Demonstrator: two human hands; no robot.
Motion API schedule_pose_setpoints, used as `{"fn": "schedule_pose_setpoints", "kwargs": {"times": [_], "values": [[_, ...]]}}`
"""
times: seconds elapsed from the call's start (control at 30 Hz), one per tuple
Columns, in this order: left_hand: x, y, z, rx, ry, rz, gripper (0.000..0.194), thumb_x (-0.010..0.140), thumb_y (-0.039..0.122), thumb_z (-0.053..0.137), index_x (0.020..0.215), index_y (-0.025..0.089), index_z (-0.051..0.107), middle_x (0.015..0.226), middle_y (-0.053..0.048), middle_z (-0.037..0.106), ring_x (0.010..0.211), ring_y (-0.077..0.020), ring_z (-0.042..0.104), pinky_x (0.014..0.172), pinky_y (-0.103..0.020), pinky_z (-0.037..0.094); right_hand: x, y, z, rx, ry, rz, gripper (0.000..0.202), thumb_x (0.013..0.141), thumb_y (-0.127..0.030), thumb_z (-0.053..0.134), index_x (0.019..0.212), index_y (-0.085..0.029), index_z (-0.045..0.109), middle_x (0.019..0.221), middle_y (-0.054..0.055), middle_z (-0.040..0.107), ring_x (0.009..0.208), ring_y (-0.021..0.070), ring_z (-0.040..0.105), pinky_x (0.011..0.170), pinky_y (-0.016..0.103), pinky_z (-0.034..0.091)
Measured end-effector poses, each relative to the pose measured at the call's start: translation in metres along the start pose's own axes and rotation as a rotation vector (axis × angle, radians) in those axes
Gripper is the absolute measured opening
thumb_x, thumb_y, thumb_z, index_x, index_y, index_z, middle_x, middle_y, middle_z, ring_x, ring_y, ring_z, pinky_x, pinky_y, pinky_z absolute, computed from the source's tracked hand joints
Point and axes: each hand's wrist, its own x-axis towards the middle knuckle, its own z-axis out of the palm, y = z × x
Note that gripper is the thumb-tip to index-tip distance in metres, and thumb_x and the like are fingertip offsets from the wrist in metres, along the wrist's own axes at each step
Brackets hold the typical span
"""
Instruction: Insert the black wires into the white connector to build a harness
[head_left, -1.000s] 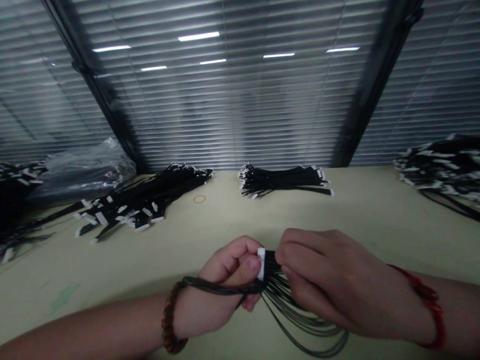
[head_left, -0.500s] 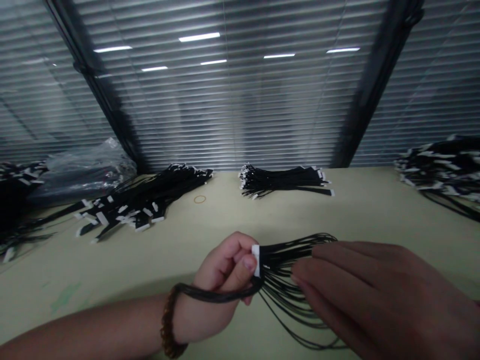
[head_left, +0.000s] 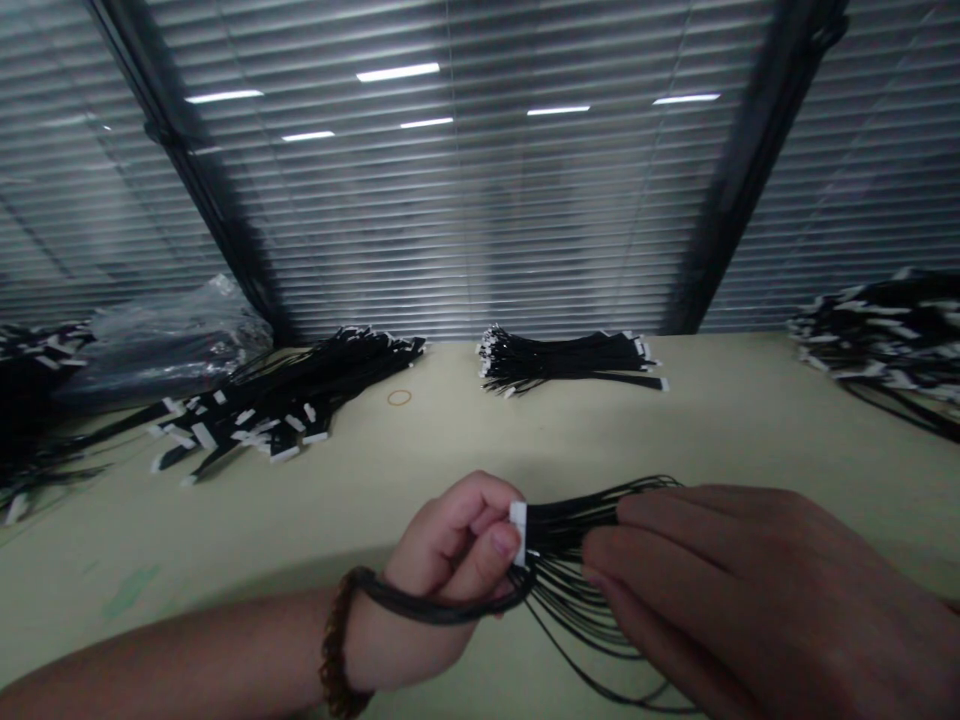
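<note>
My left hand (head_left: 457,580) pinches the white connector (head_left: 517,533) of a black wire harness between thumb and fingers. From the connector many thin black wires (head_left: 577,595) fan out to the right, some drooping in loops. A thicker black strand (head_left: 420,605) bends back over the wrist, near a brown beaded bracelet (head_left: 341,640). My right hand (head_left: 720,580) is closed over the wires right of the connector, its back toward me. Its fingertips and the far ends of the wires are mostly hidden.
On the pale table (head_left: 360,450), a neat bundle of black cables (head_left: 570,355) lies at the back. A loose cable pile (head_left: 300,390) and a clear plastic bag (head_left: 180,335) are left, with a rubber band (head_left: 400,398) nearby. Another pile (head_left: 892,335) sits right. Window blinds (head_left: 465,200) stand behind.
My left hand and the connector have shifted slightly down and to the right. My right hand has barely moved; its fingers still lie over the wires.
</note>
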Motion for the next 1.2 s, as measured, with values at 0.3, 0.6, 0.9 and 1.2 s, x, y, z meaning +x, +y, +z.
{"fn": "schedule_pose_setpoints", "kwargs": {"times": [0.3,0.6,0.9,1.2], "values": [[-0.0012,-0.0025,-0.0034,0.106,-0.052,0.047,0.024,0.089,0.041,0.046,0.086,0.017,0.046,0.058,0.005,0.039,0.047,-0.0054,0.035,0.042,-0.017,0.026,0.003,-0.0044,-0.002,-0.007,0.048,0.012,0.023,0.082,-0.007,0.038,0.068,-0.018,0.052,0.06,0.0,0.051,0.051,0.0132,0.044,0.048,0.03,0.028],[-0.0016,-0.0016,-0.0037,0.203,-0.055,0.08,0.023,0.09,0.039,0.044,0.086,0.016,0.047,0.057,0.005,0.04,0.049,-0.0054,0.034,0.044,-0.017,0.027,0.0019,-0.0044,0.0022,0.059,0.094,-0.009,0.031,0.091,-0.012,0.03,0.071,-0.018,0.053,0.06,0.0,0.052,0.049,0.0117,0.042,0.045,0.03,0.026],[-0.0013,0.0008,-0.0068,0.301,-0.076,0.136,0.022,0.09,0.036,0.044,0.087,0.015,0.049,0.058,0.004,0.044,0.049,-0.0058,0.038,0.045,-0.017,0.03,-0.001,-0.0046,0.005,0.068,0.142,-0.031,0.025,0.088,-0.008,0.033,0.077,-0.018,0.053,0.062,0.0,0.055,0.049,0.0104,0.043,0.047,0.03,0.028],[0.0008,0.0017,-0.005,0.222,-0.067,0.131,0.024,0.089,0.038,0.047,0.085,0.014,0.049,0.057,0.004,0.043,0.048,-0.0043,0.039,0.043,-0.014,0.03,0.0015,-0.0023,0.0045,-0.004,0.156,-0.031,0.027,0.087,-0.008,0.035,0.067,-0.018,0.051,0.059,-0.001,0.051,0.049,0.0114,0.041,0.048,0.029,0.026]]}}
